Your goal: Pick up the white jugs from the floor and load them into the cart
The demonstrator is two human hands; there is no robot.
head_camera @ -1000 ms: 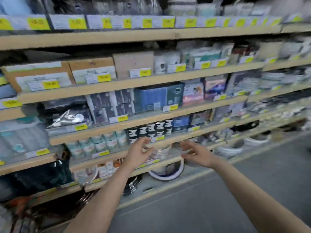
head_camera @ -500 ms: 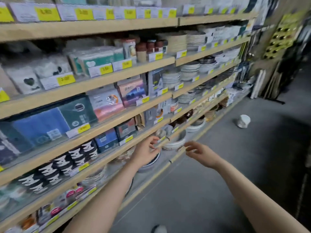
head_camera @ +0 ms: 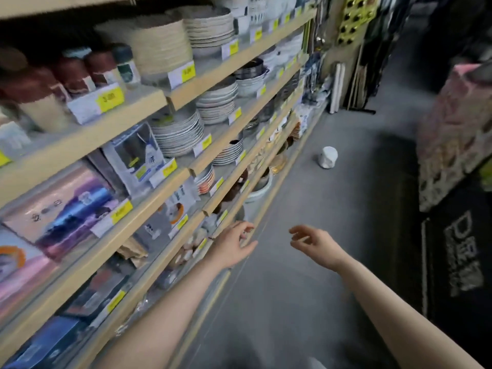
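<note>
White jug [head_camera: 328, 157] sits on the grey floor [head_camera: 332, 235] down the aisle, just off the foot of the shelving [head_camera: 149, 187], well apart from both hands. Only one view, head cam, so all from that.

Head view: jug is ahead and a bit to the right of the hands, farther along the aisle. It looks to be lying tilted or on its side w/ rounded end up toward the camera, but it's blurred, so can't tell its long axis for sure; handle not visible. Left hand [head_camera: 231, 245] hangs near the lower shelf edge, fingers loosely spread, holding nothing. Right hand [head_camera: 314, 242] is out over the bare floor, fingers relaxed and slightly curled, also holding nothing. Hands are near each other, palms roughly facing.

Judgement: right hand is the nearer one to the jug, w/ a straight line to it over open floor; left is tight against the shelf side. Approx. step in hand is the approach, nothing picked yet. Next move prob. needs walking fwd and bending down before any grasp.

Cart not in view. At right, a patterned pink display [head_camera: 452, 123] and a dark mat w/ lettering [head_camera: 463, 257] line the aisle.
</note>
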